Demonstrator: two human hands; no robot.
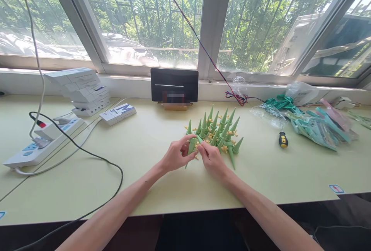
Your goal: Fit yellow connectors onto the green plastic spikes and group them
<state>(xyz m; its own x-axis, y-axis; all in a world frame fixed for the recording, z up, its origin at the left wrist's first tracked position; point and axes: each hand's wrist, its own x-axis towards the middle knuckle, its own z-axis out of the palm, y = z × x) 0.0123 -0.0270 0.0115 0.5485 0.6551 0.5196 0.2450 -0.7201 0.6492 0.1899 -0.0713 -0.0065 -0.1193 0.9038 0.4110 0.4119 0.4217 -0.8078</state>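
Observation:
Several green cone-shaped pieces (223, 127) with small yellow parts stand grouped on the pale green table, some tilted. At the near left edge of this group, my left hand (177, 154) is closed around a green piece (191, 145), thumb below and index finger above. My right hand (212, 159) is beside it, its fingers pinched on a slim green cone (199, 139) that points up and left. The two held pieces are very close together; whether they touch is hard to tell.
A tablet (174, 85) stands at the back. Stacked white boxes (87, 89), a power strip (43, 143) and cables lie left. To the right are a screwdriver (283, 139), green bagged parts (315, 125) and a coiled wire (239, 98).

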